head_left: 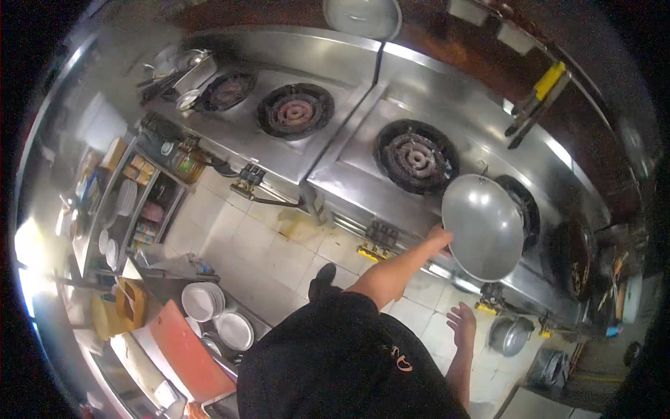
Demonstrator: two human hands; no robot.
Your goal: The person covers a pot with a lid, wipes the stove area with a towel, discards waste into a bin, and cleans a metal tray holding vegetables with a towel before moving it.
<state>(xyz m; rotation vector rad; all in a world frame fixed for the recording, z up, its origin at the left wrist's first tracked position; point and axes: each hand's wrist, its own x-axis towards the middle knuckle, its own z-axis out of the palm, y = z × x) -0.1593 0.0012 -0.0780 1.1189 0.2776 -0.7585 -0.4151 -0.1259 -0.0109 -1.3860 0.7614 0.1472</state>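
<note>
Currently, left hand (440,239): closed on the left edge of a large round metal pan (484,227), the forearm reaching out to the right.
Right hand (462,324): open and free, fingers apart, on the near side of the pan and clear of it.
Pan: at the right front of the steel stove (363,188), partly covering a burner on its far right side; whether it touches the stove, I cannot tell.
Black burner (417,159): just left of the pan and a little farther off.
Other burner (296,112): farther left on the stove.
Pot (511,336): low down, to the right of the free hand.
Floor (258,244): pale tiles along the stove's near side.
White plates (202,302): stacked at near left, with a red board (190,353) beside them.
</note>
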